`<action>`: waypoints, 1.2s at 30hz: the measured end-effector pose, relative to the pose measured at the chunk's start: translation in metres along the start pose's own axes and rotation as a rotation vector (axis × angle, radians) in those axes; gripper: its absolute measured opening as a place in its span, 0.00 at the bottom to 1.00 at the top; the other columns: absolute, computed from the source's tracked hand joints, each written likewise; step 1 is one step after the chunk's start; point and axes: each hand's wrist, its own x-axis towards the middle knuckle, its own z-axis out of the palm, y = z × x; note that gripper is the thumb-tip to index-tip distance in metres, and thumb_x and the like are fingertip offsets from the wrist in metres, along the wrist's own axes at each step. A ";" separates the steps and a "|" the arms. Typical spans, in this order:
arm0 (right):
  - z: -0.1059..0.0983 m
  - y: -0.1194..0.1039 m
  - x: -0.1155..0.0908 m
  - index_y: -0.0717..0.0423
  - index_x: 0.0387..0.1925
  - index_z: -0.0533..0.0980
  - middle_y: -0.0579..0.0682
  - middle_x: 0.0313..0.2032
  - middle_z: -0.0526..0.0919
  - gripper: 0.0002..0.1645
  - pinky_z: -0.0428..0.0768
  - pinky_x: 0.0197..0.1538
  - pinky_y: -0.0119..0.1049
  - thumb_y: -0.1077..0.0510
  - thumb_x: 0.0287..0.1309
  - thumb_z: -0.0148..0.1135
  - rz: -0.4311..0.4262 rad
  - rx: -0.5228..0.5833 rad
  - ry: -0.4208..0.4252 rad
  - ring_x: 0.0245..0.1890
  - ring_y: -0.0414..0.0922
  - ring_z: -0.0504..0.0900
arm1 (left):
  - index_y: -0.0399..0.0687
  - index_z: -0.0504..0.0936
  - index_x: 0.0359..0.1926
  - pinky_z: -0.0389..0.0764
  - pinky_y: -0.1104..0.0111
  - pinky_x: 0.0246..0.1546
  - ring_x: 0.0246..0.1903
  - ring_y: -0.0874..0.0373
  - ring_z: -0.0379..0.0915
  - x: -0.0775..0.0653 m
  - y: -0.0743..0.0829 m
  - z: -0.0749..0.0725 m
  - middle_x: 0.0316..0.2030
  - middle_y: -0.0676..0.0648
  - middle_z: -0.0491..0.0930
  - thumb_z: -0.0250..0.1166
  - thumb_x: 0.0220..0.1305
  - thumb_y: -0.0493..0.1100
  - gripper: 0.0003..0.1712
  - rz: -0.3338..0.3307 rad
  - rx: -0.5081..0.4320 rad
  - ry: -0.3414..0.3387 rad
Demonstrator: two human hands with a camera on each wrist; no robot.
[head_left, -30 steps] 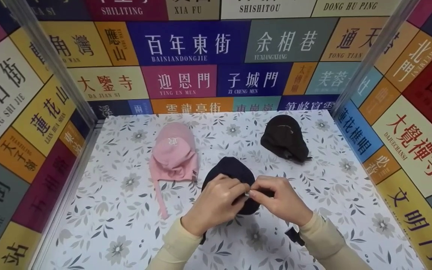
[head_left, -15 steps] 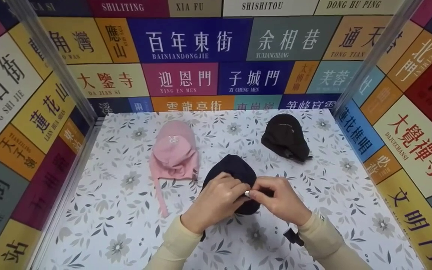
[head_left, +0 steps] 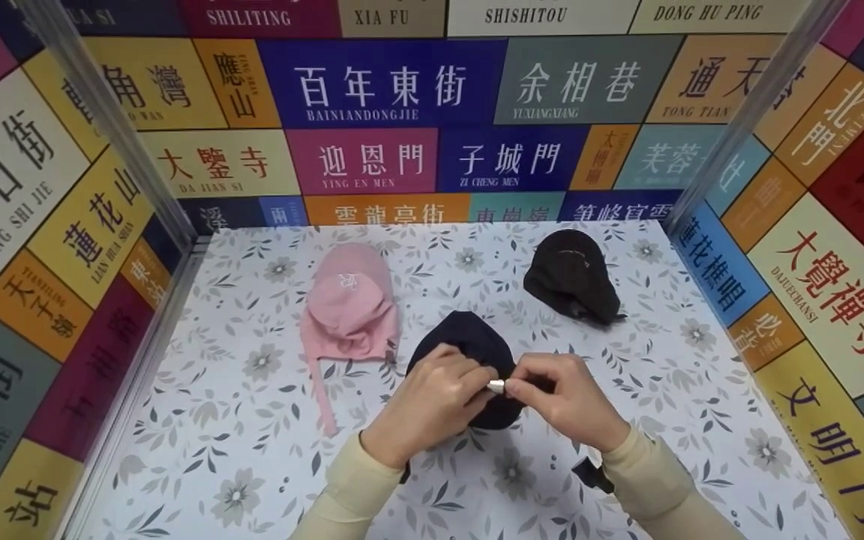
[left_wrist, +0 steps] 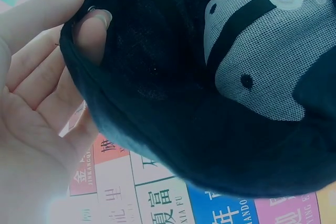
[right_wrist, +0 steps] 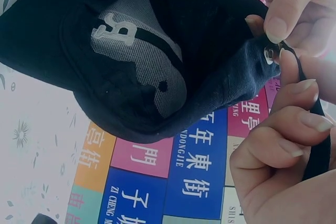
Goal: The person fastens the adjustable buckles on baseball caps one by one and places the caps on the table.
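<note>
1. Navy cap: matt woven cloth.
2. Lining: pale, rough-looking mesh cloth.
3. Strap: dark matt cloth.
4. Clasp: glossy, metal-looking.
5. Pink cap: matt cloth, creased.
6. Brown cap: matt cloth.
7. Surface: smooth.

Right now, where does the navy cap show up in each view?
Head: navy cap just below centre.
Left wrist: navy cap filling much of the middle and right.
Right wrist: navy cap from upper left to centre.
Shared landmark: blue BAINIANDONGJIE sign, partly visible in both wrist views.
</note>
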 end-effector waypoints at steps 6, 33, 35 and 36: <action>-0.001 0.000 -0.002 0.53 0.24 0.80 0.44 0.20 0.75 0.12 0.69 0.22 0.30 0.71 0.57 0.68 0.009 -0.002 0.010 0.19 0.38 0.70 | 0.45 0.86 0.37 0.76 0.66 0.44 0.25 0.61 0.75 0.001 0.001 0.001 0.26 0.54 0.80 0.73 0.55 0.35 0.08 -0.009 -0.019 0.003; 0.009 0.006 -0.005 0.46 0.36 0.82 0.44 0.32 0.82 0.15 0.80 0.33 0.33 0.67 0.52 0.75 -0.014 -0.060 0.086 0.32 0.42 0.81 | 0.47 0.89 0.36 0.77 0.69 0.46 0.32 0.64 0.79 0.000 0.009 0.001 0.30 0.54 0.85 0.70 0.51 0.29 0.12 -0.167 -0.333 0.051; 0.011 0.008 -0.005 0.47 0.35 0.82 0.45 0.32 0.82 0.14 0.80 0.33 0.34 0.67 0.52 0.75 -0.010 -0.059 0.094 0.31 0.42 0.81 | 0.47 0.88 0.36 0.77 0.69 0.47 0.34 0.64 0.79 -0.001 0.008 0.001 0.31 0.55 0.85 0.70 0.52 0.30 0.11 -0.180 -0.309 0.041; 0.011 0.009 -0.006 0.47 0.35 0.82 0.45 0.32 0.82 0.14 0.80 0.33 0.34 0.67 0.52 0.75 -0.008 -0.058 0.096 0.31 0.42 0.81 | 0.48 0.88 0.36 0.77 0.69 0.48 0.34 0.65 0.79 -0.001 0.008 0.002 0.31 0.55 0.85 0.70 0.52 0.30 0.11 -0.188 -0.297 0.034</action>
